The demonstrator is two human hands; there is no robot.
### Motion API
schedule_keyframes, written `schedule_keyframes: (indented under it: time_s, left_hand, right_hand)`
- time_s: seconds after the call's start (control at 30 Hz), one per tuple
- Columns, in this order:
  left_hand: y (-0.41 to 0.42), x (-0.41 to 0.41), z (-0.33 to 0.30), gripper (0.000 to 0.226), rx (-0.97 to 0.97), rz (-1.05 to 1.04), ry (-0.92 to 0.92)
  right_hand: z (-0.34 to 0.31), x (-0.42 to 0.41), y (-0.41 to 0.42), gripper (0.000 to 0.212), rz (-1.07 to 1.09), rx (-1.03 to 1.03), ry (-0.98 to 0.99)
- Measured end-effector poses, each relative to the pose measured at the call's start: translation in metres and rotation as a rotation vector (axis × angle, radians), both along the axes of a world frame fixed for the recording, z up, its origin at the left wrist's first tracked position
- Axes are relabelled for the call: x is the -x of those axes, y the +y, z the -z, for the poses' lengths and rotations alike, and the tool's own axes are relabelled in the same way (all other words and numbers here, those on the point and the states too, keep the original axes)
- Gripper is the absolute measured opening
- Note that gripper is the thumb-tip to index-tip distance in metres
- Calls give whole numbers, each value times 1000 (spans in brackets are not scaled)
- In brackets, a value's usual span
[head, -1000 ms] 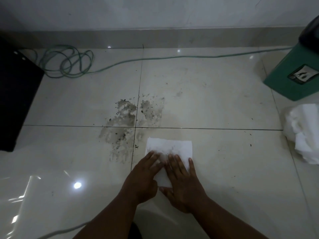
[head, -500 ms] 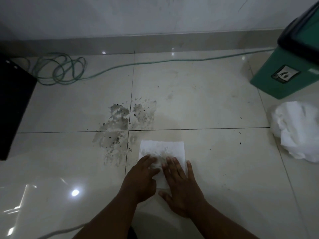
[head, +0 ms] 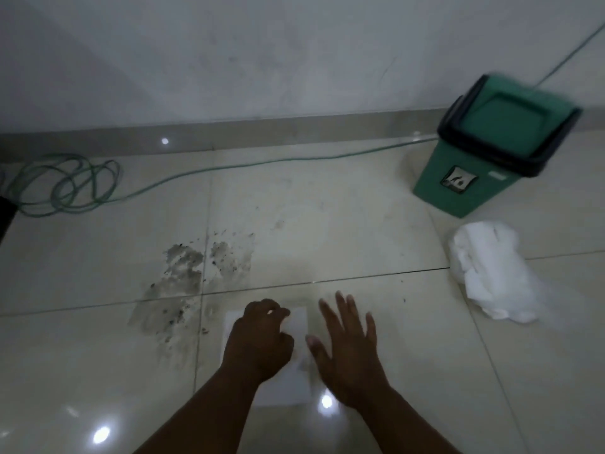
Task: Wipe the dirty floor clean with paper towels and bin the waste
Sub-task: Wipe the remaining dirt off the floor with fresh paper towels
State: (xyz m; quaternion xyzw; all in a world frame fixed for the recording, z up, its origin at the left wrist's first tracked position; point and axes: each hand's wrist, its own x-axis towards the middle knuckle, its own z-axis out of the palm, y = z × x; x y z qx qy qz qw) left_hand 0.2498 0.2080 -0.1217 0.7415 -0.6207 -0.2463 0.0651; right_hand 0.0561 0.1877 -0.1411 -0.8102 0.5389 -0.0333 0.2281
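A white paper towel (head: 299,326) lies flat on the glossy cream floor tiles, just right of a grey dirt patch (head: 178,283) that spreads across a tile joint. My left hand (head: 258,342) rests on the towel with its fingers curled, pinching the sheet's top edge. My right hand (head: 347,348) hovers flat, fingers spread, at the towel's right edge, holding nothing. A green bin (head: 484,158) with a black rim and green swing lid stands at the right by the wall. The image is blurred.
A crumpled heap of white paper towels (head: 491,270) lies on the floor in front of the bin. A green hose (head: 65,185) coils at the left and runs along the skirting to the right. A black object's edge (head: 5,214) shows at far left.
My right hand has come off the towel and moved right, fingers spread. My left hand has curled on the sheet. The view has tilted up and right, showing the whole bin.
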Motion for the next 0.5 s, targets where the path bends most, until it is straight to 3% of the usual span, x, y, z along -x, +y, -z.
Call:
schedule_keyframes:
  time_s: [0.2,0.3,0.43,0.5]
  left_hand:
    - [-90,63,-30,65,159,83,85]
    - [-123,93,-42,65,187,126,101]
    - [-154,125,-51,59,189,188,117]
    - [-164,139,-52,56,197,214,122]
  right_hand:
    - [-52,93,-92,54,544,306,-132]
    - [-60,139,-128,58,752,434,-93]
    - [-53,191,-160,81,992,231,154]
    - [-41,211,-168,71,984,124,269]
